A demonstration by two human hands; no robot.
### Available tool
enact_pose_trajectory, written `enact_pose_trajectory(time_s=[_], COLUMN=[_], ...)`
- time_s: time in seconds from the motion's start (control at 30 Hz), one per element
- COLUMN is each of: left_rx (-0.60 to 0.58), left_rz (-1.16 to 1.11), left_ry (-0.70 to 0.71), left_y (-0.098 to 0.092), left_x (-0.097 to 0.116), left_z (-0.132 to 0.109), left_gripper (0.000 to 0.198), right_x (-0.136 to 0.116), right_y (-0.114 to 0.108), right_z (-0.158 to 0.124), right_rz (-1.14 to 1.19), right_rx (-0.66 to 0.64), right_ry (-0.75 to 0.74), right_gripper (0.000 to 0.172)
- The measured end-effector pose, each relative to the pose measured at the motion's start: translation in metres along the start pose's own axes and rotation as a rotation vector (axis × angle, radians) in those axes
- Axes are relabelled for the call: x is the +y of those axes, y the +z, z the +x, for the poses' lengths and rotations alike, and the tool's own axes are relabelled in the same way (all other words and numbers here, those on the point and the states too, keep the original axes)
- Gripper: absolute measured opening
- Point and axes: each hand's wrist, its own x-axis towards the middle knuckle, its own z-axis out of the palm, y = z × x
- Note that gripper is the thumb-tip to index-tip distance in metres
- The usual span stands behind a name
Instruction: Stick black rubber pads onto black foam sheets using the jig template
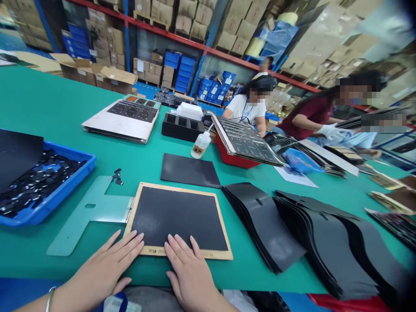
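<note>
Both palms face down at the near edge of a wooden-framed board (224,225) with a black sheet (182,216) lying on it. My left hand (113,264) rests its outstretched fingers on the board's lower left corner, fingertips touching the sheet's edge. My right hand (188,271) lies with fingers spread over the printed lower rim and the sheet's near edge. Neither hand grips anything. A clear T-shaped plastic flap (97,208) joins the board's left side by a metal strip and lies flat on the green table (120,160).
At left stands a blue tray (65,186) of small black pieces. Stacks of black sheets (260,221) lie at right. Behind the board are a loose black sheet (190,169), a squeeze bottle (200,144) and a red bin (230,156). People work at the far right.
</note>
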Motion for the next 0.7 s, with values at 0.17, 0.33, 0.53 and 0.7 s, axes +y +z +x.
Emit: enact_pose_trajectory(time_s=[0.17, 0.33, 0.53, 0.7], left_rx=[0.275, 0.632, 0.71, 0.466], left_rz=[-0.69, -1.672, -1.726, -1.097], left_ry=[-0.389, -0.833, -0.607, -0.514], left_y=[0.006, -0.012, -0.025, -0.033], left_x=[-0.003, 0.0, 0.024, 0.016], left_z=[-0.013, -0.004, 0.008, 0.031], left_gripper=[0.043, 0.066, 0.082, 0.053], right_x=[-0.001, 0.0, 0.022, 0.038], right_y=[-0.013, -0.027, -0.025, -0.036], right_z=[-0.008, 0.001, 0.017, 0.019], right_rz=[0.029, 0.114, 0.175, 0.343], right_rx=[0.051, 0.267, 0.451, 0.731], right_ry=[0.004, 0.028, -0.044, 0.108], right_gripper=[0.049, 0.026, 0.02, 0.027])
